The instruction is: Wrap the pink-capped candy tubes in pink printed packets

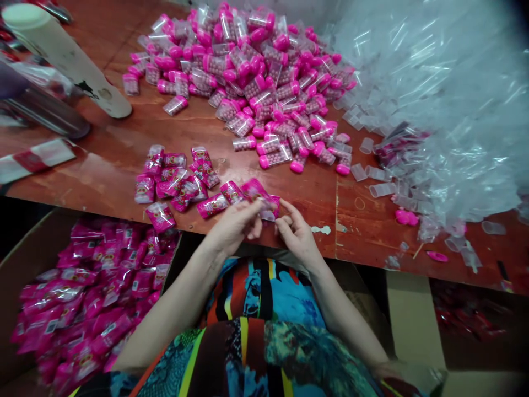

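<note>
At the table's front edge my left hand (243,219) pinches a pink printed wrapper (254,188), blurred by motion. My right hand (296,231) is just beside it, thumb and fingers curled around the near end of a small pink-sleeved piece (274,204). A clear part shows below the wrapper, between the hands. Left of them lies a loose group of finished-looking pink-sleeved tubes (176,182), the nearest being a sleeved tube (212,205). Beyond the hands is a large heap of clear candy tubes with pink caps (264,82), filled with small round balls.
A cardboard box (25,242) of pink packets stands below the table at left. Bottles, including a white bottle (70,60), stand at the far left. Clear plastic bags (446,99), loose clear cups (382,189) and a stack of pink wrappers (399,144) lie at right.
</note>
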The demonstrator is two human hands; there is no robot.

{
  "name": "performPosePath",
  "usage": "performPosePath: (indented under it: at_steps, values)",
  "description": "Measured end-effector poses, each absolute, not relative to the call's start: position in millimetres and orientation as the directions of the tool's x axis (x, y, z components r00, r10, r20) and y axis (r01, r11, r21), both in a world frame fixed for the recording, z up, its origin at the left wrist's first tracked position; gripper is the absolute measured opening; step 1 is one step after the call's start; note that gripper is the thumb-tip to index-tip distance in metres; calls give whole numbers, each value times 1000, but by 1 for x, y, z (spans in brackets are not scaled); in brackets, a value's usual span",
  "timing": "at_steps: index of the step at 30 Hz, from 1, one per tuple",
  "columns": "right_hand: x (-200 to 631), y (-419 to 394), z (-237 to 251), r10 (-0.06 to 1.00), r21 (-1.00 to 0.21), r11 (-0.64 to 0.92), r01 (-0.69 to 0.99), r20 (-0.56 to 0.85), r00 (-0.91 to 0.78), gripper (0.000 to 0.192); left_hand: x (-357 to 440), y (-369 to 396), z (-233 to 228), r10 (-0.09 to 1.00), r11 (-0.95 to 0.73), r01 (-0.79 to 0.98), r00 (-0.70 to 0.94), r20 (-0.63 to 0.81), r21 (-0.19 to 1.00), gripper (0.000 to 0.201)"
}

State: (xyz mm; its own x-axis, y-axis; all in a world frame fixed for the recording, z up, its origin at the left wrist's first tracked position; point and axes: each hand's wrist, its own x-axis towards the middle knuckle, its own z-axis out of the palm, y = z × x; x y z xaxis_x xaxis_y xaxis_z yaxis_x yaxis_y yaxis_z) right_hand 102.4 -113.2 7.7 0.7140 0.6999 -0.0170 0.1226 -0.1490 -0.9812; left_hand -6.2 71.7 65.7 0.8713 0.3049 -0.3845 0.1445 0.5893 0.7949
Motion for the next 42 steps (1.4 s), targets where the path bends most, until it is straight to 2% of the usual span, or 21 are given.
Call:
performPosePath:
  at_steps: [2, 3, 5, 7, 10, 14, 20, 24, 28, 32, 34, 37, 39, 42]
  values:
    - [110, -113, 6, 666, -896, -231, 378, 138, 733, 48, -12, 95, 80, 543, 607, -44, 752, -373, 794, 44]
    - [113, -113, 5, 659, -825, -276, 493, 211, 722, 44, -14, 105, 86, 619, 613, -118, 686, -382, 782, 52]
    - [118, -110, 1, 670, -652, -371, 661, 305, 677, 42, -17, 118, 93, 669, 638, -174, 607, -428, 750, 67]
    - [118, -105, -5, 691, -478, -468, 744, 327, 645, 40, -18, 116, 90, 619, 678, -118, 623, -477, 726, 68]
    - [116, -95, -11, 695, -298, -567, 768, 327, 640, 34, -15, 93, 73, 506, 675, 20, 716, -482, 738, 44]
    - [115, -89, -11, 704, -214, -585, 783, 347, 620, 29, -6, 63, 49, 445, 579, 120, 782, -436, 806, 26]
    - [118, -81, -14, 708, -159, -576, 802, 392, 587, 26, 3, 55, 39, 451, 514, 177, 776, -440, 839, 31]
    - [122, -79, -18, 700, -190, -536, 822, 444, 559, 23, 4, 53, 41, 445, 496, 210, 772, -454, 843, 32]
    - [123, -88, -11, 650, -266, -492, 829, 522, 552, 23, 4, 49, 41, 532, 519, 131, 725, -439, 845, 17]
    - [118, -97, -5, 623, -391, -393, 832, 553, 554, 22, 8, 46, 36, 526, 431, 129, 769, -364, 893, 25]
    - [113, -98, -5, 592, -560, -332, 759, 503, 629, 22, 10, 44, 33, 489, 399, 134, 806, -335, 907, 37]
    - [109, -96, -5, 513, -830, -223, 511, 346, 786, 25, 11, 39, 32, 422, 422, 165, 835, -354, 892, 46]
    - [107, -97, -3, 490, -902, -178, 394, 266, 830, 28, 11, 36, 33, 378, 460, 190, 842, -385, 867, 47]
    - [106, -100, 2, 529, -910, -183, 373, 228, 817, 26, 12, 35, 36, 348, 513, 195, 843, -411, 836, 47]
